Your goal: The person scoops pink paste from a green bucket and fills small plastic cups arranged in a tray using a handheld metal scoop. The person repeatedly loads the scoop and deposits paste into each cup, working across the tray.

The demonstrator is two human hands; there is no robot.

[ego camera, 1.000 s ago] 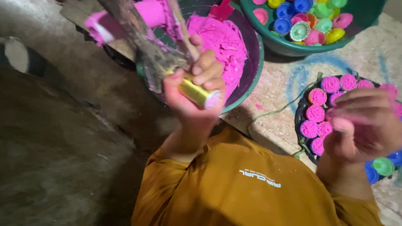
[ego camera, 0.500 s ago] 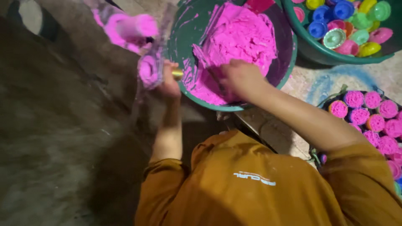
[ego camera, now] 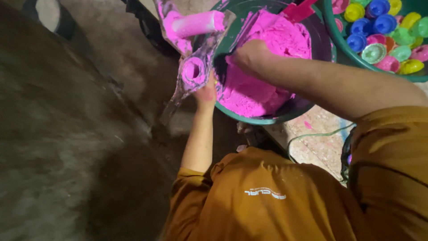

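Note:
My right hand (ego camera: 249, 56) reaches into a dark green basin (ego camera: 267, 119) heaped with bright pink powder (ego camera: 272, 58). Its fingers curl down into the heap near the left wall. My left hand (ego camera: 206, 93) is at the basin's outer left rim, pressed up against a powder-caked metal tool (ego camera: 178, 91) that carries a round pink-filled mould (ego camera: 194, 71). A sliver of a yellow cup (ego camera: 216, 82) shows at its fingers, which are mostly hidden. My orange sleeves fill the lower frame.
A green tub (ego camera: 339, 42) of several coloured caps stands at the top right. A pink scoop (ego camera: 298, 10) sticks out of the powder. A pink cylinder (ego camera: 196, 23) lies on the tool's top. A green cable (ego camera: 312, 135) crosses the floor. Dark ground lies to the left.
My right hand left the tray of pink-filled cups and went into the basin's powder. My left hand carried the yellow cup down to the tool beside the basin. The view shifted left.

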